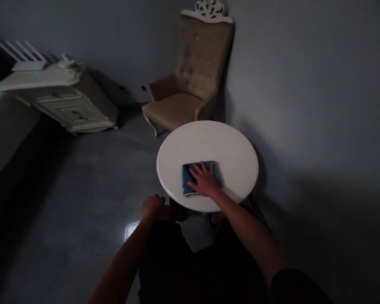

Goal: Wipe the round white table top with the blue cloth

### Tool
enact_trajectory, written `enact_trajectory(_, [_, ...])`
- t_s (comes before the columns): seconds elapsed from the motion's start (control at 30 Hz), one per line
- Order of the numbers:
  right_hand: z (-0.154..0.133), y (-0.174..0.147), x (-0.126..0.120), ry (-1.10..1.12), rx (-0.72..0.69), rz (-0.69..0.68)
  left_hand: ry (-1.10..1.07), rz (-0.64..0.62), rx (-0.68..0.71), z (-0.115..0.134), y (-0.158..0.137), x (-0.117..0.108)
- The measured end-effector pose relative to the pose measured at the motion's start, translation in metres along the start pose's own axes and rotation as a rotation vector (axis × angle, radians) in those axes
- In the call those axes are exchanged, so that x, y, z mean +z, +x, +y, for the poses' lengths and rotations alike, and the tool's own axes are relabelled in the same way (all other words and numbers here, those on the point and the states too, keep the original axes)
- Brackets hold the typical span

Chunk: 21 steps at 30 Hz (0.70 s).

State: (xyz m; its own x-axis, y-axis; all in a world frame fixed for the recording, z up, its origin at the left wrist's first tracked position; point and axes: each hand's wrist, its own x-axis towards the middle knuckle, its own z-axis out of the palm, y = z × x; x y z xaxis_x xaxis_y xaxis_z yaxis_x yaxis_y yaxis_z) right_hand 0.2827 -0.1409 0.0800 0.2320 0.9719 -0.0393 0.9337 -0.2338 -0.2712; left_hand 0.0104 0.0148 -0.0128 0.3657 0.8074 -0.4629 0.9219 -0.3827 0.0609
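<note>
On the round white table [237, 147], a folded blue cloth [187, 188] lies near the edge closest to me. My right hand [205, 180] rests palm down on this cloth, its fingers spread and stretched out over it. Beside the table's near left edge, my left hand [153, 206] is at my knee, below the tabletop. Its fingers look curled in, and I see nothing in them, though the light is dim there.
Behind the table stands a brown tufted armchair [177, 107] with a carved white crest. A pale cabinet [91, 105] at the left bears a white router [30, 65]. The grey wall [304, 84] runs along the right. A bright patch [131, 230] shows on the floor by my left forearm.
</note>
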Motion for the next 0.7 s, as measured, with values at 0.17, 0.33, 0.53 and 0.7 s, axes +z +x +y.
enact_trajectory(0.17, [0.147,-0.071,-0.040,-0.256,0.376,-0.007,-0.038,-0.026,0.060,0.002,0.010,0.009])
enact_trajectory(0.33, [0.214,-0.088,-0.059,-0.325,0.589,-0.036,-0.098,-0.020,0.086,0.007,0.013,0.007])
enact_trajectory(0.53, [0.103,-0.007,-0.039,-0.280,0.453,-0.004,-0.111,-0.028,0.096,0.005,0.019,0.006])
enact_trajectory(0.7, [-0.063,0.071,0.000,-0.131,0.068,0.015,-0.093,-0.007,0.075,0.006,0.012,-0.001])
